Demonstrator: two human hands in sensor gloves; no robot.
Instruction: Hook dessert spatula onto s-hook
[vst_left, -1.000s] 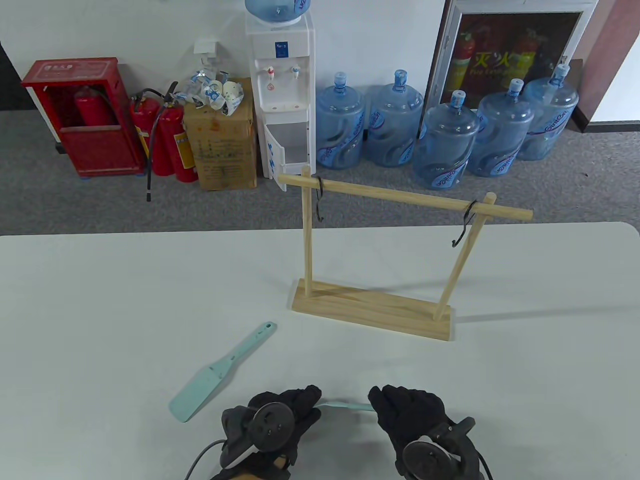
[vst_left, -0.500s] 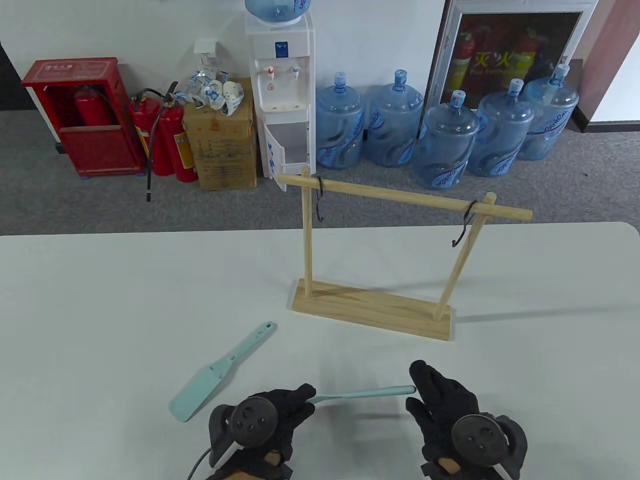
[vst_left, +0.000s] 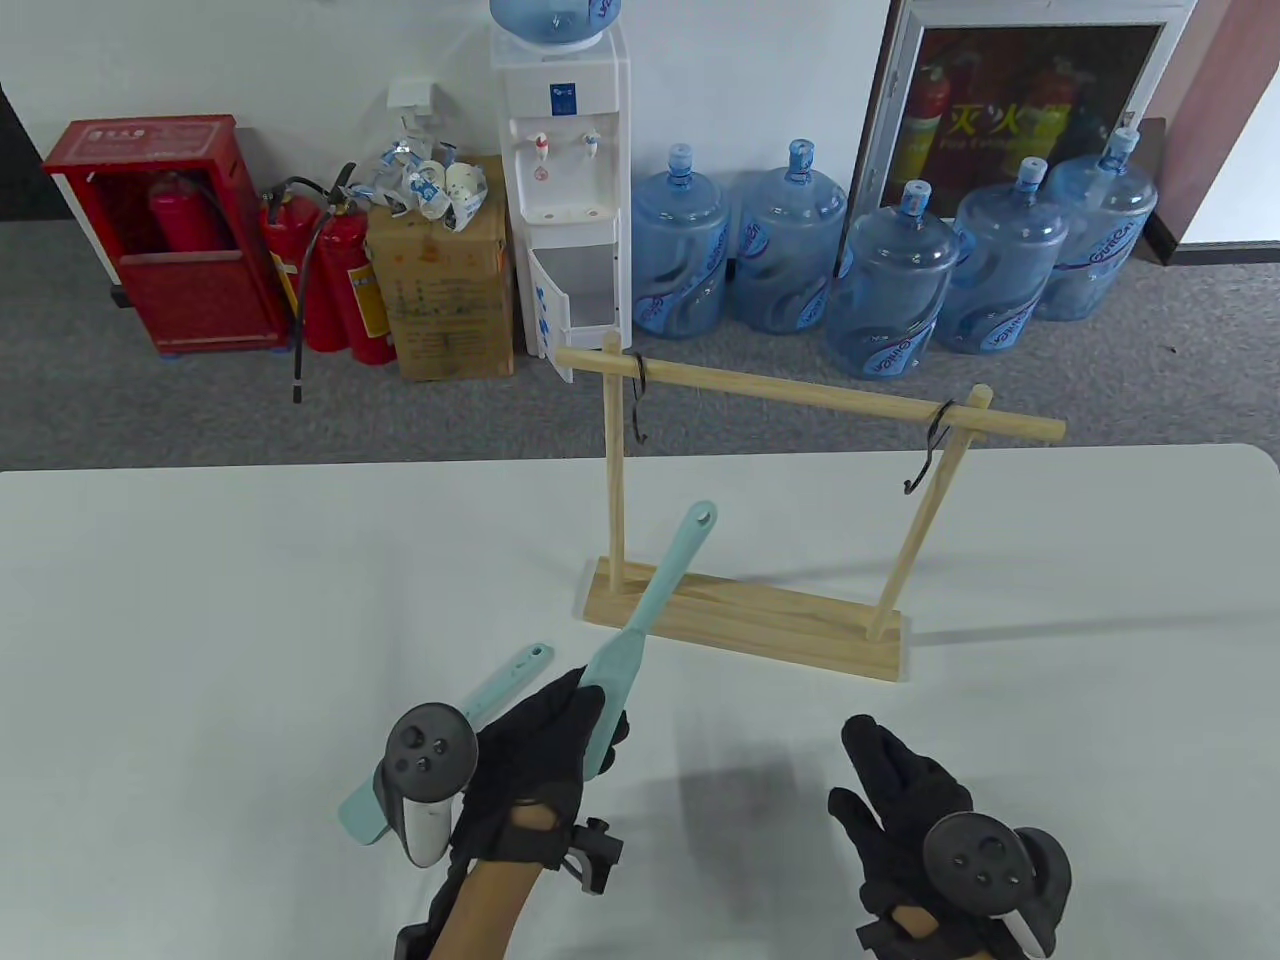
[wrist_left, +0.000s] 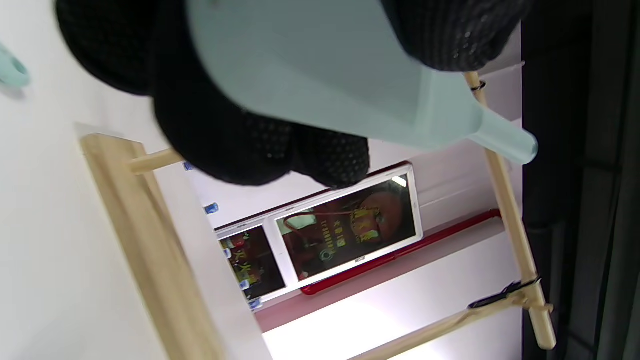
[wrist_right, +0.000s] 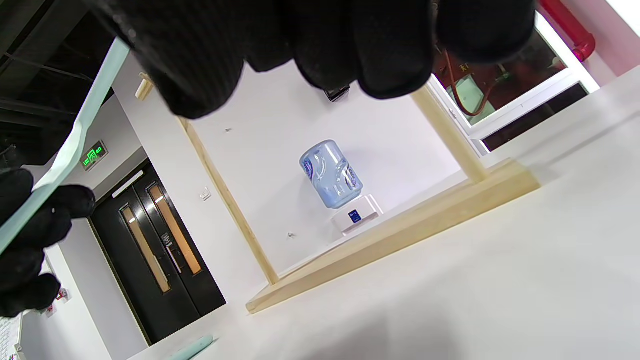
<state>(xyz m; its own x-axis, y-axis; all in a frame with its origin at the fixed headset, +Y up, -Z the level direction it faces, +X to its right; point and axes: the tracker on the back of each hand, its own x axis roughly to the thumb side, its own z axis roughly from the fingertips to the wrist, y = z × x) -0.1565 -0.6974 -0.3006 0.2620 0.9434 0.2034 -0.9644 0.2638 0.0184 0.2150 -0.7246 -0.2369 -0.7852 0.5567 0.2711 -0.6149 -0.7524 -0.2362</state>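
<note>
While a second pale teal silicone spatula (vst_left: 445, 740) lies flat on the white table (vst_left: 200, 600) at far left, my left hand (vst_left: 530, 760) grips the pale teal dessert spatula (vst_left: 650, 600) by its wide flat blade, raised, slim handle with hanging hole aimed toward the wooden rack (vst_left: 745, 615). Black s-hooks (vst_left: 638, 400) hang from its rail. My right hand (vst_left: 905, 800) is empty, fingers loose.

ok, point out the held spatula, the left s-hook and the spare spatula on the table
held spatula (vst_left: 655, 588), table view, mid handle.
left s-hook (vst_left: 638, 408), table view, hanging shank.
spare spatula (vst_left: 505, 682), table view, handle on the table.
</note>
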